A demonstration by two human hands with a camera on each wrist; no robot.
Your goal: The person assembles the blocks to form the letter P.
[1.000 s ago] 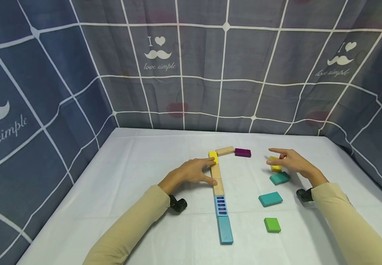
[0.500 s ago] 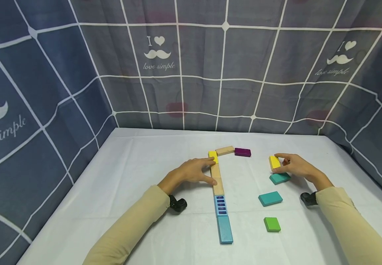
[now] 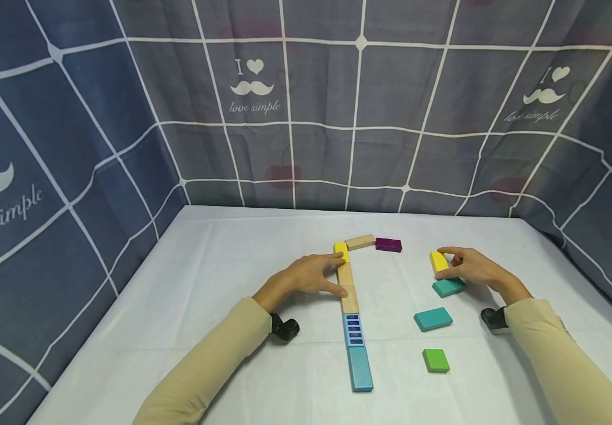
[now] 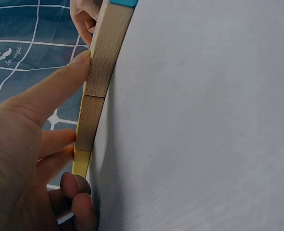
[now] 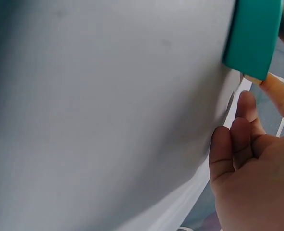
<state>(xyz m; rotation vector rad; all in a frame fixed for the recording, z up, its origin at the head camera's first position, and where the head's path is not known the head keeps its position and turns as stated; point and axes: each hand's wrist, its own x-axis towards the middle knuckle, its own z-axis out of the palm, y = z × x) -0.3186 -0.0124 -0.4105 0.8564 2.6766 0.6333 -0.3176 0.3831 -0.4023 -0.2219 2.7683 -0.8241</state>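
At the right of the head view, the right hand (image 3: 469,266) pinches a yellow block (image 3: 437,261) between thumb and finger; a teal block (image 3: 448,288) lies just below it in frame. Near centre, the left hand (image 3: 312,274), fingers spread, touches a vertical row of blocks (image 3: 354,332).

Gray-blue gridded curtain (image 3: 321,82), white tablecloth (image 3: 295,366)

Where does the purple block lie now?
In the head view, the purple block lies far back on the white table, right of centre, just right of the slanted wooden block.
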